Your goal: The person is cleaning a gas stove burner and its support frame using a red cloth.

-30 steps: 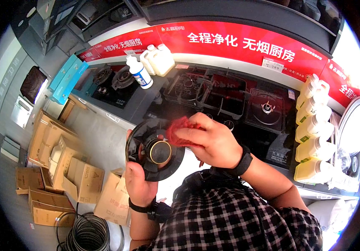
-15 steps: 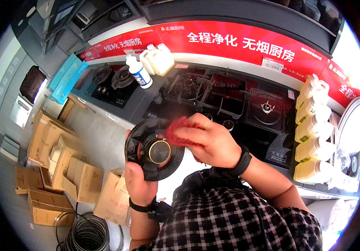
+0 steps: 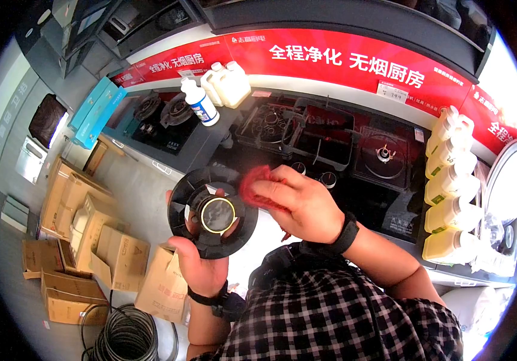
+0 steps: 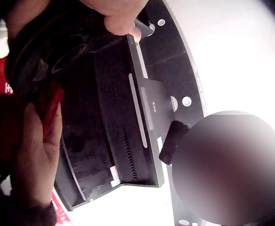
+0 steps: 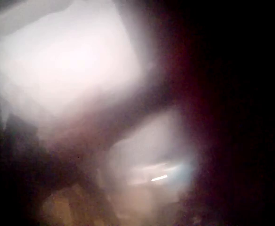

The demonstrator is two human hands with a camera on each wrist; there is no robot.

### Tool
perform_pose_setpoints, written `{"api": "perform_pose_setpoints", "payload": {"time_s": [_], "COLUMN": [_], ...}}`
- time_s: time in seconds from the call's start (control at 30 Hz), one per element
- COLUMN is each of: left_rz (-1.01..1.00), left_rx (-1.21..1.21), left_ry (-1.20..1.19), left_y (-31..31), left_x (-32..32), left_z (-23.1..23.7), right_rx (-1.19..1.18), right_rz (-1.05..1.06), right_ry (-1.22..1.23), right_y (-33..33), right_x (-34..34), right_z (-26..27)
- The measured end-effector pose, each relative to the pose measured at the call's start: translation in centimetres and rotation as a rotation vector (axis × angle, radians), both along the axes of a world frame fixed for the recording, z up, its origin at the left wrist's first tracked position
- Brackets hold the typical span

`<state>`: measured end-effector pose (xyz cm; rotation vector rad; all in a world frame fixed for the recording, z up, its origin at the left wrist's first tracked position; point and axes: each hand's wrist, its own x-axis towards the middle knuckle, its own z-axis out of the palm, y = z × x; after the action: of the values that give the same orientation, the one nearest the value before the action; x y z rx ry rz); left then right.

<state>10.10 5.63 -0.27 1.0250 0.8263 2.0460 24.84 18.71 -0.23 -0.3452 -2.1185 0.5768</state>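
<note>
In the head view my left hand [image 3: 201,268] grips a black round stove part [image 3: 180,201] at its near left edge, thumb on the rim and fingers behind it. A thin gold-edged ring [image 3: 218,215] stands at the middle of this part. My right hand [image 3: 306,201] pinches a crumpled red cloth [image 3: 253,185] right at the part's upper right rim. The left wrist view shows the dark underlit part [image 4: 22,63] close up, with the red cloth [image 4: 53,101] beside it. The right wrist view is too blurred to show the hand's work.
Beyond the hands lies a black gas hob [image 3: 330,147] with a loose square pan support. A white spray bottle [image 3: 199,102] and jugs [image 3: 231,84] stand behind. Several yellow-liquid jugs [image 3: 451,186] line the right side. Cardboard boxes [image 3: 120,259] and a coiled black hose [image 3: 127,337] are on the floor.
My left hand has shifted the black round part slightly left and tilted its face more toward the head camera. The right hand stays nearly in place, the red cloth at the rim.
</note>
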Motion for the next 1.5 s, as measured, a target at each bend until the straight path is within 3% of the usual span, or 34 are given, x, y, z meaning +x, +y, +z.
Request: {"api": "perform_pose_setpoints", "payload": {"time_s": [0.1,0.4,0.6,0.8,0.87,0.9,1.1,1.17,1.37,1.43,1.5], "left_rz": [0.035,0.049,0.068,-0.022,-0.062,-0.048,-0.055,-0.175,-0.261,-0.19,-0.15], "left_rx": [-0.068,-0.021,-0.061,0.058,0.109,0.109,0.056,0.047,-0.056,-0.102,-0.114], "left_ry": [0.092,-0.006,0.147,-0.123,-0.178,-0.164,-0.003,0.007,-0.128,-0.122,-0.126], "left_y": [0.1,-0.1,0.3,0.2,0.4,0.6,0.5,0.0,-0.7,-0.5,-0.3], "left_x": [-0.4,-0.1,-0.6,-0.6,-0.5,-0.4,-0.5,-1.1,-2.0,-1.7,-1.4], "left_z": [-0.5,0.4,-0.6,-0.4,-0.3,-0.4,-1.1,-0.6,-1.6,-1.1,-0.9], "right_rx": [0.069,-0.023,0.065,-0.131,-0.487,-0.557,-0.505,-0.471,-0.595,-0.499,-0.243], "right_rz": [0.034,0.009,0.065,0.062,0.2,0.218,0.248,0.258,0.323,0.256,0.126], "right_ry": [-0.003,0.035,-0.017,0.173,0.028,-0.006,0.146,0.197,0.06,0.034,0.031], "right_y": [-0.3,0.5,-0.1,1.1,0.6,0.1,0.4,0.7,0.7,0.8,1.3], "right_x": [-0.4,0.0,-0.6,-1.0,-0.5,-0.4,-1.2,-1.3,-0.2,-0.1,-0.2], "right_z": [0.1,0.2,0.0,-0.4,0.2,0.6,-0.5,-0.5,1.1,1.3,0.9]}}
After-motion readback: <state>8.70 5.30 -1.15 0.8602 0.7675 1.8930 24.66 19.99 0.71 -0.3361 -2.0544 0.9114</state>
